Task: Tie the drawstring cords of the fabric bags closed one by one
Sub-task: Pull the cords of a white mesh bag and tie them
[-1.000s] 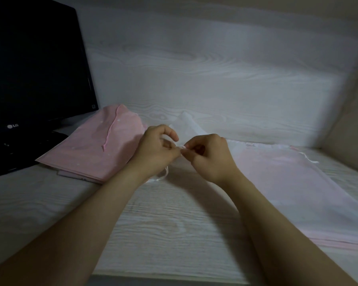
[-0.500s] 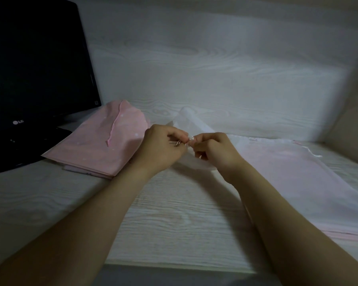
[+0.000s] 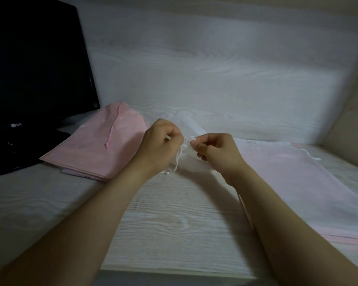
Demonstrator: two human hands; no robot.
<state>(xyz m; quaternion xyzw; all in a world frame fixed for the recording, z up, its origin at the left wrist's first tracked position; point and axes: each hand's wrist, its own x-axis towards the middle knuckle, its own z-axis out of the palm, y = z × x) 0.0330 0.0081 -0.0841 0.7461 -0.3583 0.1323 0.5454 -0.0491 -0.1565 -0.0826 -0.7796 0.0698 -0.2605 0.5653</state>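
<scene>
A sheer white fabric bag (image 3: pixel 189 129) lies at the middle of the white wood-grain desk (image 3: pixel 170 219), its gathered mouth between my hands. My left hand (image 3: pixel 160 146) pinches one strand of the white drawstring cord (image 3: pixel 178 159), whose loose ends hang down to the desk. My right hand (image 3: pixel 214 151) pinches the cord's small loop close by. A folded stack of pink bags (image 3: pixel 95 143) lies to the left. Pale pink bags (image 3: pixel 298 182) are spread flat to the right, a white cord end (image 3: pixel 310 155) trailing from their far edge.
A black monitor (image 3: pixel 35 75) with its stand fills the far left, just behind the pink stack. A white wood-grain back panel (image 3: pixel 215 69) rises behind the desk. A beige side wall (image 3: pixel 351 124) closes the right. The desk's front edge (image 3: pixel 174 272) runs below my forearms.
My hands have drawn slightly apart, and the cord now shows as a loop at my right fingertips with its ends hanging below my left hand. The bags have stayed in place.
</scene>
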